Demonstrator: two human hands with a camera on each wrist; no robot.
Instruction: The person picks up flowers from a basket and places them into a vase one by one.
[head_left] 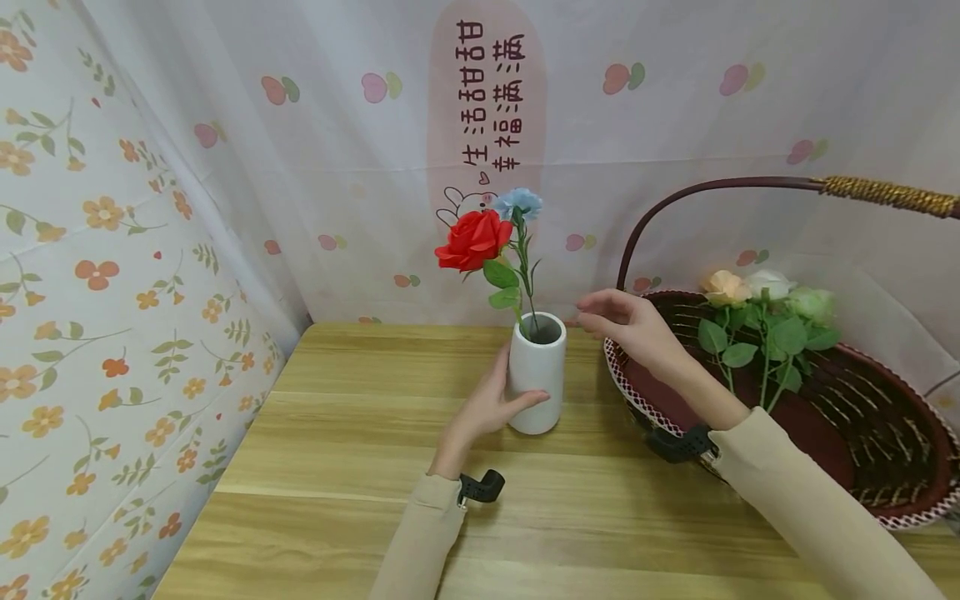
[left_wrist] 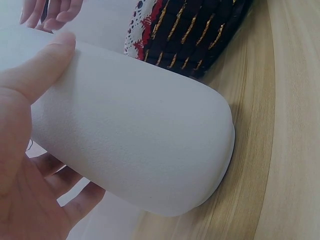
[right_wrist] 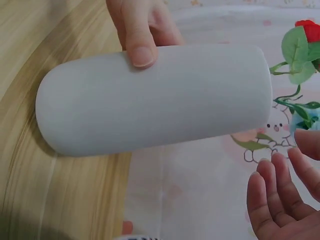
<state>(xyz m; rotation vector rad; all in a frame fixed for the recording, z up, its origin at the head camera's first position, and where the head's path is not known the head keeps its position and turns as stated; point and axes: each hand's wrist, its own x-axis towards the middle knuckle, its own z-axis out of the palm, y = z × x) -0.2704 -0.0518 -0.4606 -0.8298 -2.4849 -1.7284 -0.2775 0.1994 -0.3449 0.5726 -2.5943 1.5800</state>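
My left hand (head_left: 483,408) grips a white vase (head_left: 538,375) low on its side, the thumb across the front and the fingers behind. The vase stands upright on the wooden table. A red rose (head_left: 474,242) leans left out of its mouth, and a light blue flower (head_left: 517,202) rises behind the rose on a thin stem. My right hand (head_left: 645,332) hovers just right of the vase mouth, apart from it. Its fingers (right_wrist: 282,185) are loosely bent with nothing held, as the right wrist view shows.
On the right stands a dark woven basket (head_left: 907,417) with a tall arched handle (head_left: 697,190). A peach rose (head_left: 726,287), a white rose (head_left: 770,284) and a pale green rose (head_left: 812,305) lie in it. A printed curtain (head_left: 360,167) hangs behind the wooden table (head_left: 360,467).
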